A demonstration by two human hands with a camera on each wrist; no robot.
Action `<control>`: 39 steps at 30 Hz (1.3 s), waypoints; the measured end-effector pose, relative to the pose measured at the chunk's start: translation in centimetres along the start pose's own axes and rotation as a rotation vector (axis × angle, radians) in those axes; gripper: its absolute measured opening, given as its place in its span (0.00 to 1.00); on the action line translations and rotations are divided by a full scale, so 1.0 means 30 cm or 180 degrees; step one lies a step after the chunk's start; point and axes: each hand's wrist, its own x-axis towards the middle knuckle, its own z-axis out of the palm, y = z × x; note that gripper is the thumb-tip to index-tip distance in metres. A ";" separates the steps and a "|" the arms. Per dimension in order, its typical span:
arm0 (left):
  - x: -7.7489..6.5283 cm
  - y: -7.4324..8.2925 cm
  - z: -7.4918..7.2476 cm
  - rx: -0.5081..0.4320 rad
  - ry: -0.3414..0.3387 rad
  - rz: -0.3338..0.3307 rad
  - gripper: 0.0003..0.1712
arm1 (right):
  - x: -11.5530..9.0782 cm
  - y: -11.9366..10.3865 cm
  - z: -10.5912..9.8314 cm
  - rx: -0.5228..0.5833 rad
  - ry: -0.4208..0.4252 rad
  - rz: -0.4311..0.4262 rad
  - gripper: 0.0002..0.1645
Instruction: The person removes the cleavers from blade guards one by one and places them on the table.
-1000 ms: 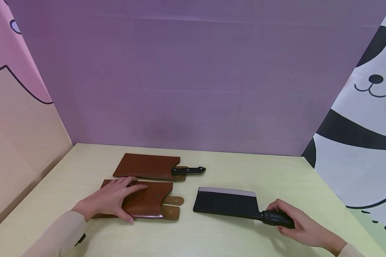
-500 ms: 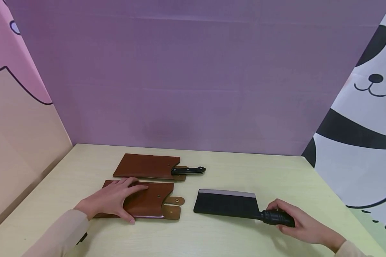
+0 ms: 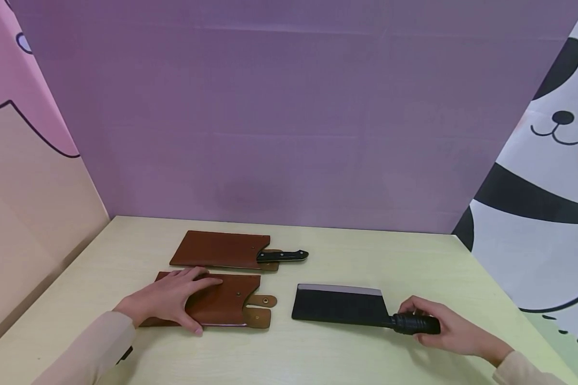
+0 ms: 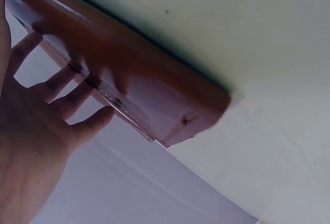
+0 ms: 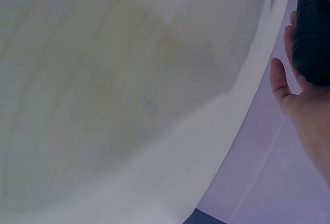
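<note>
In the head view, a brown leather knife sheath (image 3: pixel 221 299) lies at the near left, its tan strap and flap toward the right. My left hand (image 3: pixel 166 299) spans this sheath, gripping it with fingers at the far edge and thumb at the near edge. The left wrist view shows the fingertips of that hand (image 4: pixel 51 105) against the sheath's stitched edge (image 4: pixel 134 84). To the right, my right hand (image 3: pixel 450 326) grips the black handle of a cleaver (image 3: pixel 342 307). The black blade points left, its pale edge facing away. Only the handle (image 5: pixel 312 33) shows in the right wrist view.
Behind the near sheath lies a second brown sheath (image 3: pixel 221 248) with a black-handled knife (image 3: pixel 284 256) in it, handle to the right. A purple wall (image 3: pixel 289 117) stands at the back of the pale wooden table (image 3: pixel 375 254). Printed cartoon panels flank both sides.
The right hand and the cleaver handle have risen slightly, and the blade has shifted a touch right. The left hand and near sheath have moved very slightly right.
</note>
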 end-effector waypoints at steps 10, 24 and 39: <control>0.003 0.001 -0.009 -0.0015 -0.0087 -0.0022 0.56 | 0.010 0.029 -0.009 0.0031 -0.0042 0.0107 0.25; 0.008 0.004 -0.018 -0.0114 -0.0193 -0.0031 0.56 | 0.011 0.065 -0.010 -0.0094 0.0026 0.0201 0.26; 0.007 0.000 -0.014 -0.0135 -0.0190 -0.0045 0.57 | 0.014 0.085 -0.008 -0.0135 -0.0008 0.0132 0.27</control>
